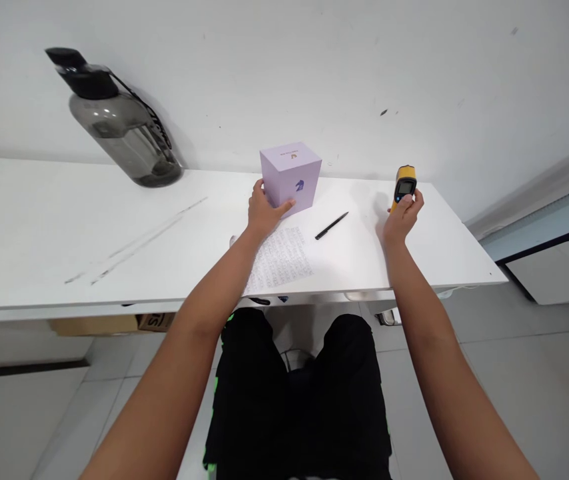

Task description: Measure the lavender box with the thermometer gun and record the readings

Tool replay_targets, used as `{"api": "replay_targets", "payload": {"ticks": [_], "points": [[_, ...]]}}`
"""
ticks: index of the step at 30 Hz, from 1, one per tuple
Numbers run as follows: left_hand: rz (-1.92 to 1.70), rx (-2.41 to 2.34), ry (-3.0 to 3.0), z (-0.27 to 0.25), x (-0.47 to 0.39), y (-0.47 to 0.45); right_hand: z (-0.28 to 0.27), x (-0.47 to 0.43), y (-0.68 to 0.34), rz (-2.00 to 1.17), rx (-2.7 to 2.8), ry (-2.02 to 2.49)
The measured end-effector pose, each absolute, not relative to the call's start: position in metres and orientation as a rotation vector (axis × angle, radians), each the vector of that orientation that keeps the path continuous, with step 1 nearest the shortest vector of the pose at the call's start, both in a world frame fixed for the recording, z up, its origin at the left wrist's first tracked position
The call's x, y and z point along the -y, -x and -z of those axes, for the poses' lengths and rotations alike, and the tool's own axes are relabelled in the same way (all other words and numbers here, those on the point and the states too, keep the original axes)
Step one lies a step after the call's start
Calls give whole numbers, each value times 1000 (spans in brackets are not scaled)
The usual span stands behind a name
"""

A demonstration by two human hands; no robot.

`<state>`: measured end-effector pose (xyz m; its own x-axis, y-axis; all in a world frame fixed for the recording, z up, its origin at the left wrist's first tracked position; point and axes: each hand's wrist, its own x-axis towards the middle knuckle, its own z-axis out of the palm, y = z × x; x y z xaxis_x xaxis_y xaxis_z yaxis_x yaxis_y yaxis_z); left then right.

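My left hand [266, 210] grips the lower left corner of a lilac box [292, 177] with a dark blue horse-head mark on its front. The box stands on the white table near the wall, and my thumb lies across its front face. In my right hand [402, 217] is a yellow and black infrared thermometer [406, 183], held upright with its small screen facing me. Between the two hands a black pen [332, 225] lies on the table. A sheet of handwritten paper [284, 260] lies under my left wrist, partly covered by the forearm.
A large grey see-through water bottle [124, 133] with a black lid stands at the back left. The white table [39, 227] runs along the wall, its front edge just before my knees. Under it on the left is a cardboard box [99, 325].
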<state>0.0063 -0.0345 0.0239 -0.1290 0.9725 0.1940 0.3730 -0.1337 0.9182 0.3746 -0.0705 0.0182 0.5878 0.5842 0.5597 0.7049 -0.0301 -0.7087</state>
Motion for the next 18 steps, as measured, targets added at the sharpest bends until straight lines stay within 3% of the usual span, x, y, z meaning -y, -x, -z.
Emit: {"api": "replay_targets", "payload": {"ticks": [11,18], "points": [[-1283,-1526,-1529,-20,32,-5,-30,79,-366,64,1089,1816],[-1298,-1524,-1508,-17,29,-5,-35,85,-353,63,1410,2000]]}}
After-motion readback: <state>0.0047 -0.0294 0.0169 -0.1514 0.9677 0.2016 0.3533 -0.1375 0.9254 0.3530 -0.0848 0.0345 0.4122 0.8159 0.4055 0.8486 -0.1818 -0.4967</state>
